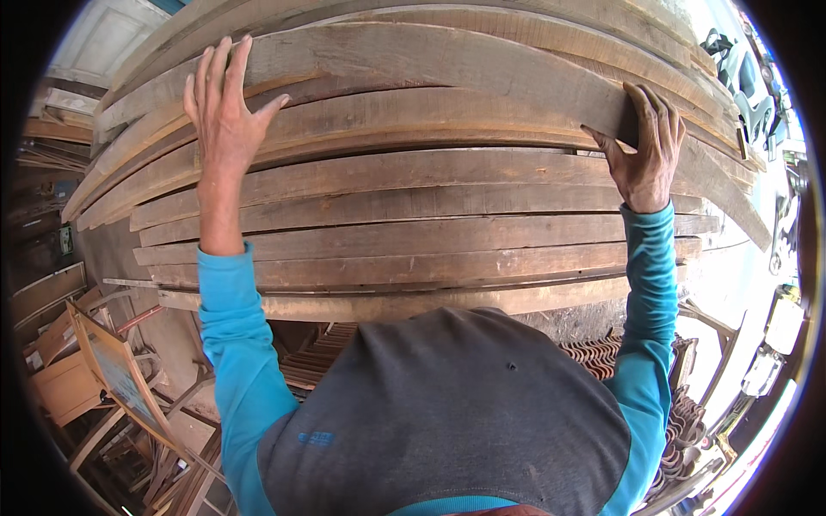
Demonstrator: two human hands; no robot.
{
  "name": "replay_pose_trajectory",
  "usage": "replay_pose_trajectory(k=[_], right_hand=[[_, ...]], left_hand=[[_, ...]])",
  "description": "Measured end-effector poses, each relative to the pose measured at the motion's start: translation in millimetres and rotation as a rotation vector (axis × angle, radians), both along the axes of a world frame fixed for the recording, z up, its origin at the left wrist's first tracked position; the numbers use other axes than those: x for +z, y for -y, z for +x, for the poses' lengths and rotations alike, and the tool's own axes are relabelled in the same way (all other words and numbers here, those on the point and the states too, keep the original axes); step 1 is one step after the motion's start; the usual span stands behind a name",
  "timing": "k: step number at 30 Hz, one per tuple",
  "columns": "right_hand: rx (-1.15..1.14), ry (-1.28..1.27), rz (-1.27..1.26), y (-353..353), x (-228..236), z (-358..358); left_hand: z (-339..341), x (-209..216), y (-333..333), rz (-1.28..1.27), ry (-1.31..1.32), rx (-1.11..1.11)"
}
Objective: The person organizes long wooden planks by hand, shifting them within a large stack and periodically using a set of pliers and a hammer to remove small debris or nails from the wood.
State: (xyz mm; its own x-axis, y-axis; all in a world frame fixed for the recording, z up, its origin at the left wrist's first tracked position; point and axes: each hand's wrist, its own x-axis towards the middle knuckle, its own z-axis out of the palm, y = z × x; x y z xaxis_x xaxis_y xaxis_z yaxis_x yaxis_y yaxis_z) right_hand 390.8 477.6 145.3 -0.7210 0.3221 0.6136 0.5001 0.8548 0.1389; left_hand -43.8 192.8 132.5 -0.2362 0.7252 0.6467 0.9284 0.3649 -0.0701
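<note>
Strong light comes from three o'clock, apparently daylight, its glare washing out detail there. Nine o'clock is dimmer. The centre is evenly lit and sharp; fisheye distortion bows the wooden boards (404,205).

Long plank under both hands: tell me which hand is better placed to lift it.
Probably the right hand: its fingers bend over the plank with the thumb opposite, while the left hand lies spread, fingers straighter.
</note>
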Motion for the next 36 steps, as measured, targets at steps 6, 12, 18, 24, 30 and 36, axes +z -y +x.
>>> replay_pose_trajectory(k=[6,12,18,24,30,36], right_hand=[[-0.011,-0.016,-0.163,35,-1,13],[-0.050,0.066,-0.344,63,-50,97],[-0.034,0.232,-0.471,106,-99,128],[-0.006,0.302,-0.550,119,-138,111],[0.000,0.315,-0.546,126,-145,94],[-0.224,0.112,-0.495,151,-137,84]], left_hand=[[-37,27,7,-0.236,0.095,-0.190],[43,-9,61,-0.200,0.250,-0.238],[112,-63,141,-0.316,0.552,-0.134],[119,-115,161,-0.296,0.627,-0.076],[135,-142,181,-0.150,0.575,-0.006],[131,-156,179,-0.091,0.580,0.112]])
